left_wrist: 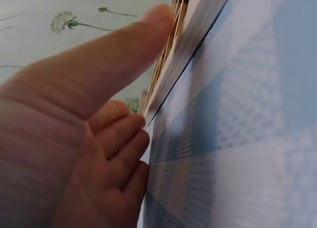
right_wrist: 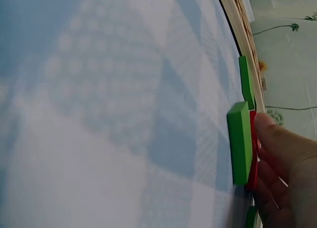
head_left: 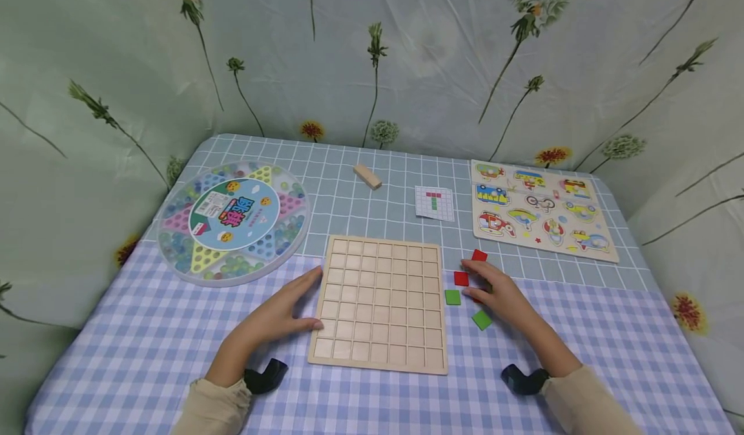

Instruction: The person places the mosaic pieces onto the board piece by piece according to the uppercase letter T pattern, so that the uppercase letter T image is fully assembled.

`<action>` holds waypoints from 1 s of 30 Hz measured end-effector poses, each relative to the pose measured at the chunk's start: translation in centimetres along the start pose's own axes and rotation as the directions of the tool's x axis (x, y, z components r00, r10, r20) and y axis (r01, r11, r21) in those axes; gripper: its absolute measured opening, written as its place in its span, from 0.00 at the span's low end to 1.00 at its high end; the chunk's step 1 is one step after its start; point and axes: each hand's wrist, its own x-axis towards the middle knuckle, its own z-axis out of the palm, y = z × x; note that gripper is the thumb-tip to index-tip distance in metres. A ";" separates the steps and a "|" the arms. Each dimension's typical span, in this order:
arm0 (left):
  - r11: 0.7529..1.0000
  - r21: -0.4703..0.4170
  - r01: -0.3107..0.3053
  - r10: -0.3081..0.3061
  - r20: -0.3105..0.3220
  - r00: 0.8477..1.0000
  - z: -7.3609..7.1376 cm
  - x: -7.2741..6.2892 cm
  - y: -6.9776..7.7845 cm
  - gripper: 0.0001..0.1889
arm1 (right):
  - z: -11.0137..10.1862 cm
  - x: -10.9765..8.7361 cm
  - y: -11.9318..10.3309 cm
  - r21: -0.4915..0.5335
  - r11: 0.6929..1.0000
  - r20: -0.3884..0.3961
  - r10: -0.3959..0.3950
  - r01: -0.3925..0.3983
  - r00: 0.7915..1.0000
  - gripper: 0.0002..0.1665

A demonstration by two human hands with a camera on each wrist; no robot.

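Note:
A square wooden grid board point(head_left: 378, 303) lies on the checked cloth, its cells bare. Beside its left edge is my left hand point(head_left: 283, 306), thumb and fingers spread; the thumb tip meets the rim in the head view. To the board's right, my right hand point(head_left: 496, 290) hovers low over small square tiles, thumb apart from the fingers. Around it lie a red tile point(head_left: 461, 278), another red tile point(head_left: 479, 255), a green tile point(head_left: 453, 297) and a green tile point(head_left: 482, 319). More tiles are partly hidden under that hand. In the right wrist view, its thumb is close to a red tile point(right_wrist: 253, 134).
Behind the board lie a wooden block point(head_left: 367, 177) and a grid card point(head_left: 434, 203) with a red and green T pattern. A round marble game board point(head_left: 308, 228) stands at left, a vehicle puzzle board point(head_left: 543, 212) at right. A flower-print curtain point(head_left: 430, 54) hangs behind.

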 end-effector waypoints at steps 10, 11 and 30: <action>0.997 0.040 -0.072 0.072 0.000 0.997 0.3 -0.2 -0.5 0.44 | 0.4 0.4 -0.3 -0.057 0.998 -0.031 -0.006 0.004 0.999 0.21; 0.996 0.040 -0.076 0.076 0.001 0.997 0.2 -0.2 -0.6 0.43 | 0.4 0.4 -0.3 -0.056 0.998 -0.032 0.001 -0.003 1.000 0.20; 0.998 0.041 -0.056 0.056 0.011 0.998 0.4 -0.1 -0.6 0.43 | 0.1 3.9 -6.8 0.143 0.974 -0.223 -0.142 0.177 0.964 0.20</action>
